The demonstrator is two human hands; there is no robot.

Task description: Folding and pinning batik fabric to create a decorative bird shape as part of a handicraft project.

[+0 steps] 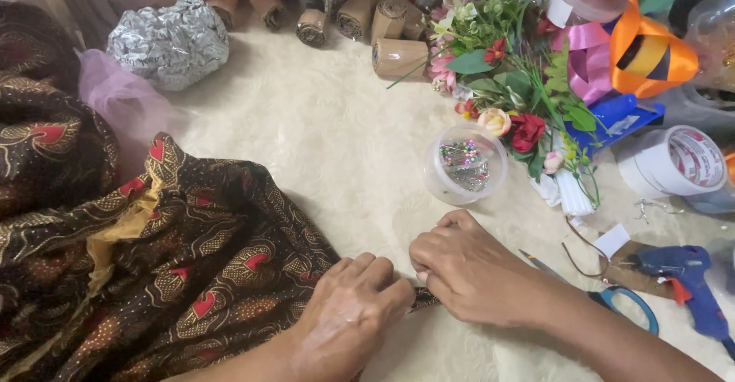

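A dark brown patterned cloth [176, 252] with red and gold motifs lies heaped at the left, spreading to the lower middle. My left hand [348, 313] presses flat on its right edge. My right hand [467, 271] pinches a narrow corner of the same cloth just beside the left hand's fingertips. The two hands touch. A round clear tub of coloured pins [465, 164] stands just beyond my right hand.
A bunch of artificial flowers [513, 83] lies at the upper right, with orange and pink ribbon [635, 45] behind. Tape rolls [681, 164], a blue glue gun [689, 279] and blue-handled scissors [612, 302] sit at the right. Crumpled foil [170, 41] and brown rolls [383, 22] lie at the back.
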